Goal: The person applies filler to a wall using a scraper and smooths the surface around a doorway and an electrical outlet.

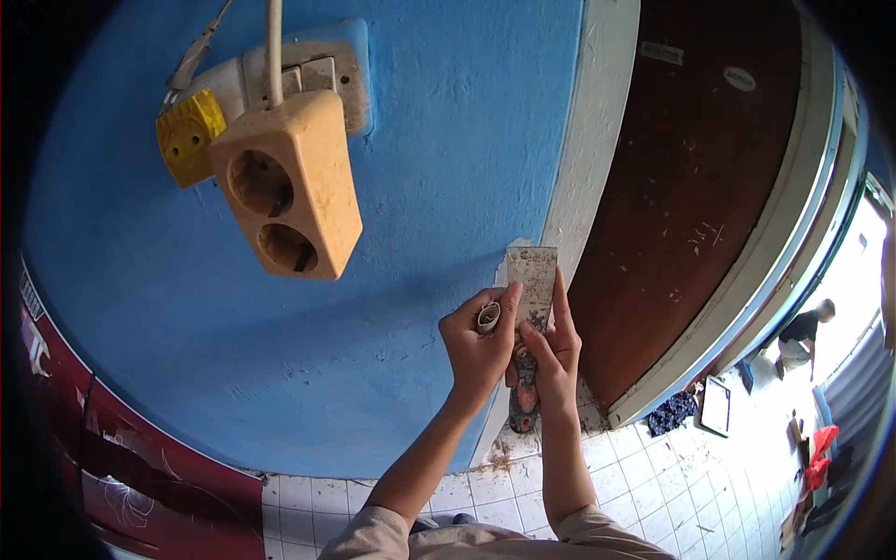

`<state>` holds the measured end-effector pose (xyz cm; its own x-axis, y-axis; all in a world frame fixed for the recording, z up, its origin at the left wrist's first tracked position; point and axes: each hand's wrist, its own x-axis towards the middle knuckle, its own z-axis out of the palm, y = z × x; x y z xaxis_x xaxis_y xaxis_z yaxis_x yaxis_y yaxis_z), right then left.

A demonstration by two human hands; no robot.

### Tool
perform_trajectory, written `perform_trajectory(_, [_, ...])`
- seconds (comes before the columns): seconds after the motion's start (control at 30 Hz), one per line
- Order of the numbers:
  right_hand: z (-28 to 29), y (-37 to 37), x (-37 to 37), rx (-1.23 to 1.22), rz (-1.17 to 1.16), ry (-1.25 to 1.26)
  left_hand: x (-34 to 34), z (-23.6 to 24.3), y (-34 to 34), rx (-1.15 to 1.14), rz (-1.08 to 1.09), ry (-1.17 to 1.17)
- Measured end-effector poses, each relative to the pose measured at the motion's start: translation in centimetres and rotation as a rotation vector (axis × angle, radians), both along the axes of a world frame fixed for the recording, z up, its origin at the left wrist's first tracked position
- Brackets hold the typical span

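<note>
Upright in front of the wall's edge is a putty knife (536,271) with a wide, stained metal blade and a dark, worn handle. My right hand (556,366) is closed on it, with one finger stretched along the blade's right edge. My left hand (478,350) is curled around a small rolled-up sheet (488,317), whose open end shows above the fingers. The left thumb lies against the left side of the blade. Behind the blade, a pale bare patch (501,273) shows where the blue wall (420,187) meets the white door frame (597,121).
An orange double socket block (322,187) hangs by its cord at upper left, near a yellow adapter (191,136) and a wall switch plate (355,79). A brown door (695,149) stands right. Debris litters the tiled floor (644,467); another person (801,336) is at far right.
</note>
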<state>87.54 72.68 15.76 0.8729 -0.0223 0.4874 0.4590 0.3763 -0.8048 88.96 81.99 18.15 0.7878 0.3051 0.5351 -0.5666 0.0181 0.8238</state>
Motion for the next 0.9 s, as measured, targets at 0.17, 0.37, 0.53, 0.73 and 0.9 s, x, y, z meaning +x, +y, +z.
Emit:
perform_trajectory(0.17, [-1.7,-0.1,-0.2,-0.067,-0.040,-0.051,0.2,-1.8,0.1,0.047,0.064,-0.050])
perform_trajectory(0.37, [0.0,0.2,0.5,0.004,-0.036,-0.017,0.4,0.0,0.2,0.018,0.012,-0.015])
perform_trajectory(0.53, [-1.9,-0.1,-0.1,-0.035,-0.018,-0.009,0.0,-1.7,0.0,0.039,0.043,-0.018])
perform_trajectory(0.73, [0.4,0.5,0.2,-0.013,-0.019,-0.030,0.4,0.3,0.5,0.047,0.008,-0.006])
perform_trajectory(0.9, [-1.2,0.9,-0.6,0.017,0.003,-0.005,-0.3,-2.0,0.8,0.090,0.057,0.018])
